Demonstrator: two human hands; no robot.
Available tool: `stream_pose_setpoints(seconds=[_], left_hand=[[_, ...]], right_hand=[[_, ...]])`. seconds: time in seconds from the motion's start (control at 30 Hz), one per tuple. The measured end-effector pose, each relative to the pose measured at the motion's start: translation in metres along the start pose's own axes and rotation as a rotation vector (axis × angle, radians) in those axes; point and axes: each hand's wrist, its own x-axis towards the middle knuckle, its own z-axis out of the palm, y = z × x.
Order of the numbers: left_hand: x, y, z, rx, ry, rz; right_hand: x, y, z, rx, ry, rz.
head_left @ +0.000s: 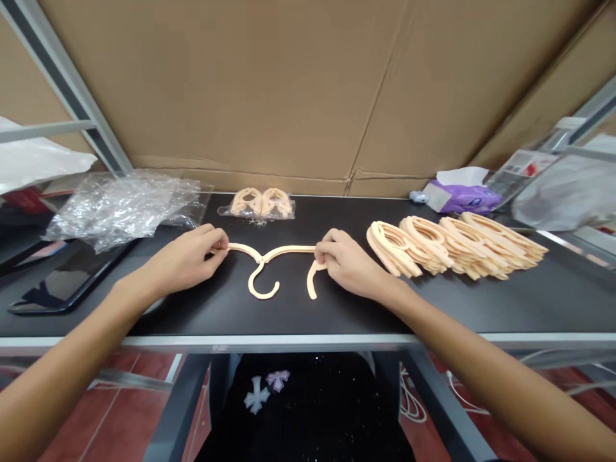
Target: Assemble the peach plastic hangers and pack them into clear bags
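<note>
A peach plastic folding hanger (269,255) lies on the black table (192,308), its arms spread wide and its hook toward me. My left hand (185,258) pinches the tip of its left arm. At the other end, my right hand (346,260) is closed on the right arm, and a second curved peach piece (312,282) sticks out below its fingers. A long row of folded peach hangers (452,247) leans in a stack just right of my right hand.
A clear bag holding two folded hangers (260,203) lies at the back centre. Crumpled clear plastic bags (120,205) sit back left beside a black tablet (62,285). A purple tissue pack (459,196) is back right. A cardboard wall (308,90) stands behind the table.
</note>
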Motion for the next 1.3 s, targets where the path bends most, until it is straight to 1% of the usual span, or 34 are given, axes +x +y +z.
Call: stream_pose_setpoints(seconds=[0.1,0.23,0.37,0.5,0.6,0.67,0.77,0.83,0.9,1.0,1.13,1.3], left_hand=[[-0.001,0.002,0.003,0.039,0.027,-0.016],[-0.002,0.002,0.002,0.072,0.033,-0.014],[-0.008,0.000,-0.003,0.080,0.020,-0.035],[-0.017,-0.004,-0.009,0.039,0.007,-0.076],[-0.020,-0.008,-0.014,0.011,-0.002,-0.073],[-0.019,-0.011,-0.019,0.005,-0.040,-0.078],[-0.017,-0.016,-0.027,-0.016,-0.123,-0.129],[-0.017,-0.019,-0.033,-0.035,-0.158,-0.153],[-0.017,-0.022,-0.037,-0.042,-0.173,-0.151],[-0.019,-0.027,-0.041,-0.020,-0.178,-0.125],[-0.021,-0.033,-0.041,0.028,-0.168,-0.100],[-0.023,-0.033,-0.039,0.028,-0.155,-0.111]], right_hand=[[0.001,0.001,0.000,-0.005,0.008,0.012],[0.001,0.001,-0.001,-0.006,0.012,0.023],[-0.001,0.000,-0.003,-0.025,0.013,0.022],[-0.001,-0.001,-0.005,-0.055,0.016,0.024],[-0.001,-0.002,-0.008,-0.073,0.012,0.023],[0.000,-0.005,-0.009,-0.089,0.014,0.050],[0.000,-0.010,-0.011,-0.122,0.035,0.117],[0.000,-0.013,-0.012,-0.145,0.052,0.147],[-0.001,-0.014,-0.013,-0.172,0.057,0.149],[-0.001,-0.013,-0.015,-0.207,0.027,0.130],[-0.001,-0.011,-0.017,-0.225,0.009,0.126],[-0.002,-0.010,-0.017,-0.233,0.004,0.125]])
